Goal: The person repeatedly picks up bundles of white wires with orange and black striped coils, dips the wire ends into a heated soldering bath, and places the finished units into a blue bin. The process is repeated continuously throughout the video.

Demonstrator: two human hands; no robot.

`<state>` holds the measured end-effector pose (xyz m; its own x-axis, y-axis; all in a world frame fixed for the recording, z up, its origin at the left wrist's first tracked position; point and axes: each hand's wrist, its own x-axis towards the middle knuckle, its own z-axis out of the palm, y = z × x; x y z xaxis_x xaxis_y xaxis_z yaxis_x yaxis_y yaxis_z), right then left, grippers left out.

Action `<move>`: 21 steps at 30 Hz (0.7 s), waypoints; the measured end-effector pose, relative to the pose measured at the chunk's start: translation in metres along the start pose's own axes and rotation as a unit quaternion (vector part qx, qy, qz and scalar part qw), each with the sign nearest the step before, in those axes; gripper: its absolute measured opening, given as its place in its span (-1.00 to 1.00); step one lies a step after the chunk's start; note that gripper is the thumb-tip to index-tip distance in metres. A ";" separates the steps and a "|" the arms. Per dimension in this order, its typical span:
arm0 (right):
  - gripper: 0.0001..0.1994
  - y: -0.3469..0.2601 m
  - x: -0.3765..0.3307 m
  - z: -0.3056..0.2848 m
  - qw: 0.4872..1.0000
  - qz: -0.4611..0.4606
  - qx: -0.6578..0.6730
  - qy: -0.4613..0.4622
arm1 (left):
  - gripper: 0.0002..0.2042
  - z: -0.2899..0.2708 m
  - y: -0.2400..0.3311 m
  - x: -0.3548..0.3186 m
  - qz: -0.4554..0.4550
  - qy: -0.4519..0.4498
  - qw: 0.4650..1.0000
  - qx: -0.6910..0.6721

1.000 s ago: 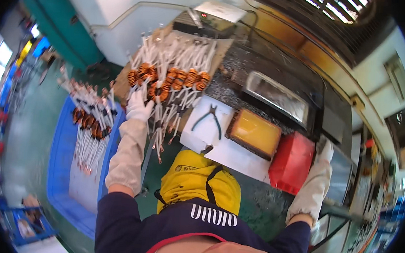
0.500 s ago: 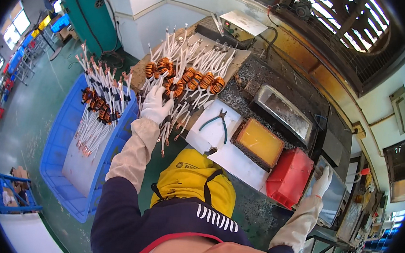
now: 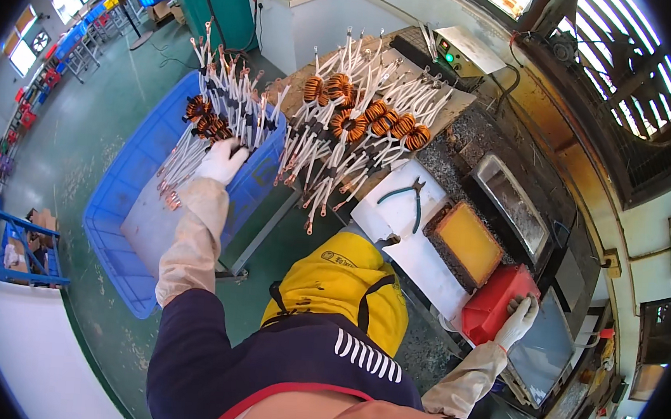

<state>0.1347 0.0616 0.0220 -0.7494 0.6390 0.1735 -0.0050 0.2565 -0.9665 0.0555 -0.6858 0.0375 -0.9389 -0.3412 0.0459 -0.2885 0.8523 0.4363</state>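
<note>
My left hand (image 3: pixel 220 161), in a white glove, is inside the blue bin (image 3: pixel 107 248) at the wires just below the dark orange wound coils (image 3: pixel 208 119). Its thumb stands apart from the fingers, and the fingertips are partly hidden. White wire leads with copper lugs (image 3: pixel 170 176) fan out from those coils. On the bench, several bright orange toroidal coils (image 3: pixel 349 124) lie with their white leads spread. At the right, my right hand (image 3: pixel 521 320), gloved with greyish fingertips, is beside the red plastic box (image 3: pixel 493 298), its fingers apart at the box's right edge.
Cutting pliers (image 3: pixel 415 203) lie on a white sheet (image 3: pixel 431 272). Next to them is a tray of yellow material (image 3: pixel 469 244), then a long metal-rimmed trough (image 3: pixel 511 205). A control box with a green light (image 3: pixel 457 56) stands behind. A glass-like panel (image 3: pixel 541 348) is at right.
My left hand has left the bench coils and moved into the blue bin. My right hand has shifted from the panel to the red box. The head view has turned left.
</note>
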 end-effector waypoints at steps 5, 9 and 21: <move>-0.75 0.003 0.000 0.001 1.000 -0.014 -0.017 0.000 | -0.38 0.002 -0.056 -0.027 -0.075 -0.240 0.965 0.077; -0.74 0.012 0.004 -0.005 1.000 -0.007 -0.019 0.002 | -0.31 0.003 -0.060 -0.032 -0.102 -0.236 0.957 0.137; -0.75 0.005 0.002 0.000 0.998 -0.005 0.020 0.052 | -0.32 0.026 -0.113 -0.038 -0.110 -0.284 0.950 0.071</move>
<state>0.1331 0.0638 0.0173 -0.6765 0.7090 0.1993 -0.0401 0.2347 -0.9712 0.1185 -0.7590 -0.0370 -0.7911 -0.2832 -0.5423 -0.4748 0.8431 0.2524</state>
